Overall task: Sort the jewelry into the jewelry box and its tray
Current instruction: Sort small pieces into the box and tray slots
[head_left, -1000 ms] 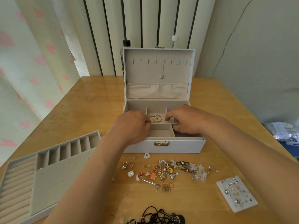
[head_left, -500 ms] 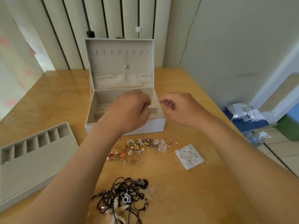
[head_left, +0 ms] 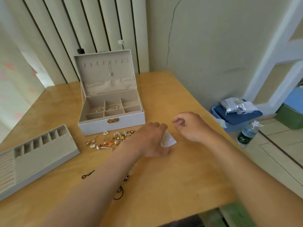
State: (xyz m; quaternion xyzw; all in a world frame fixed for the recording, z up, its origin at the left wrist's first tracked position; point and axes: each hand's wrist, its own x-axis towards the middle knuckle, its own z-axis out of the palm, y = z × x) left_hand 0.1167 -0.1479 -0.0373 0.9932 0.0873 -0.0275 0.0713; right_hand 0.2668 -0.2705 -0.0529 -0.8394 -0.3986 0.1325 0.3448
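The grey jewelry box stands open on the wooden table, with gold hoops in its back compartments and a necklace hanging in the lid. Its grey tray lies at the left. A pile of loose jewelry lies in front of the box. My left hand reaches over the pile's right end and grips the white earring pad, which is tilted. My right hand hovers just right of the pad, its fingers loosely curled with nothing seen in them.
Black cords lie under my left forearm. On the floor beyond the table's right edge stand a blue bin with silver bags and a dark bottle. A wall rises right behind the table.
Both hands have left the box's compartments and come forward to the right. My left hand has taken hold of the earring pad. The view has swung to the right.
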